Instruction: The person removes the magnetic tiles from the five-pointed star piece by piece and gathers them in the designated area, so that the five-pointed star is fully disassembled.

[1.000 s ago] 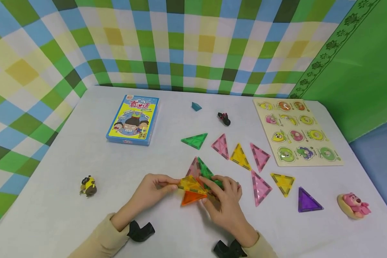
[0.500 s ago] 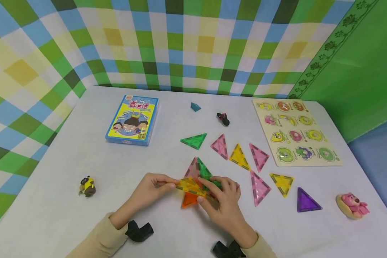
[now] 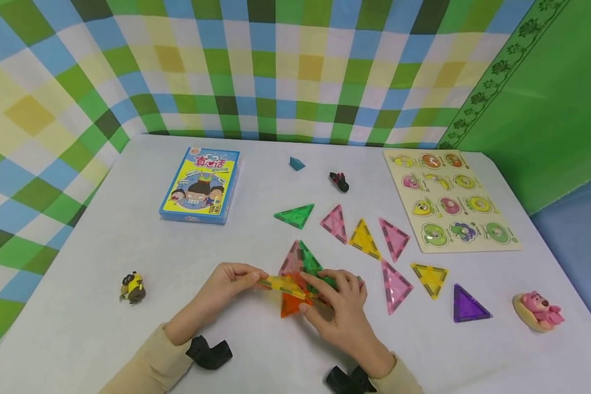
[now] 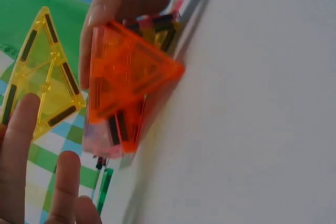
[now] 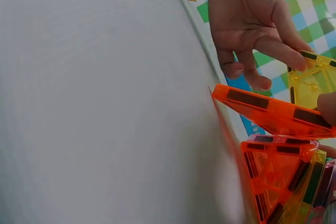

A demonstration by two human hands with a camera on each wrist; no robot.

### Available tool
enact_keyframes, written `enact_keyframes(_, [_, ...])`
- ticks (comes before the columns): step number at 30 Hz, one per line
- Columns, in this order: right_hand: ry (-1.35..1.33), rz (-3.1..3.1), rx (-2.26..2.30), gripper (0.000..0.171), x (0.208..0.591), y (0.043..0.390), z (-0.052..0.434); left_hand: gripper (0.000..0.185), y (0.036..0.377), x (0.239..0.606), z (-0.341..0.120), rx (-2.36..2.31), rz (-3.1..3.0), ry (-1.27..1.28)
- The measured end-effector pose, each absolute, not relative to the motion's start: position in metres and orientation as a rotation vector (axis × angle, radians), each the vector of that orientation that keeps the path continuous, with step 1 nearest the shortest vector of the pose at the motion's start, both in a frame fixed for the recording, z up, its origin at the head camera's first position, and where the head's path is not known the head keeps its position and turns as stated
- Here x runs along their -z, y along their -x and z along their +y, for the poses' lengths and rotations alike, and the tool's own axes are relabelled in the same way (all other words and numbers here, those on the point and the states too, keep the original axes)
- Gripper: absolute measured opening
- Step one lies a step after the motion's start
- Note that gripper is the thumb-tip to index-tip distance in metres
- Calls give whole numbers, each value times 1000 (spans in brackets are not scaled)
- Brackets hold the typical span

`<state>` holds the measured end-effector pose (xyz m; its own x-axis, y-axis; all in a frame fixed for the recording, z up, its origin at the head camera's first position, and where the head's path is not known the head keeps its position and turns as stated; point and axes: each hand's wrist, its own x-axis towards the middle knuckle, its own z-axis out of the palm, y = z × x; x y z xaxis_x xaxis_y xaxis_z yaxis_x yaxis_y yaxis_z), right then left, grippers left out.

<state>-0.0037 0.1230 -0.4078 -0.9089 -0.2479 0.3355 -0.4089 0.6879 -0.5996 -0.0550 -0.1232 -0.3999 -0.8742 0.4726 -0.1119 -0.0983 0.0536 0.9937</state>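
A cluster of magnetic triangle tiles stands at the table's near middle: an orange tile (image 3: 290, 305), a green tile (image 3: 310, 265) and a pink tile (image 3: 291, 260) leaning together. My left hand (image 3: 257, 279) pinches the left corner of a yellow triangle tile (image 3: 282, 284) held against the cluster's top. My right hand (image 3: 316, 291) grips the cluster from the right, fingers curled over it and thumb by the orange tile. The left wrist view shows the yellow tile (image 4: 42, 72) beside the orange tile (image 4: 126, 72). In the right wrist view the orange tile (image 5: 273, 111) sits below the yellow tile (image 5: 312, 80).
Loose triangles lie beyond and to the right: green (image 3: 295, 214), pink (image 3: 336, 222), yellow (image 3: 365, 239), purple (image 3: 465, 305). A blue card box (image 3: 201, 185) sits at back left, a fruit puzzle board (image 3: 507, 243) at right. Small toys: yellow figure (image 3: 132, 287), pink bear (image 3: 539, 312), black toy (image 3: 340, 181).
The yellow tile has tipped flatter and lower over the orange tile, covering more of it. Both hands stay almost where they were.
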Motion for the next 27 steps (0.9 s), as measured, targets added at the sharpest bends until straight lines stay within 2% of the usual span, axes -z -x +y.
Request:
enact_keyframes(7, [-516, -2690, -1044, 45, 407, 4, 124, 24, 70, 387, -126, -1744, 2235, -339])
enact_keyframes(14, [-529, -2672, -1064, 44, 410, 3, 122, 22, 94, 392, -125, -1776, 2439, -226])
enact_keyframes(27, [-526, -2658, -1067, 44, 408, 3, 123, 22, 97, 398, -127, -1590, 2558, -148])
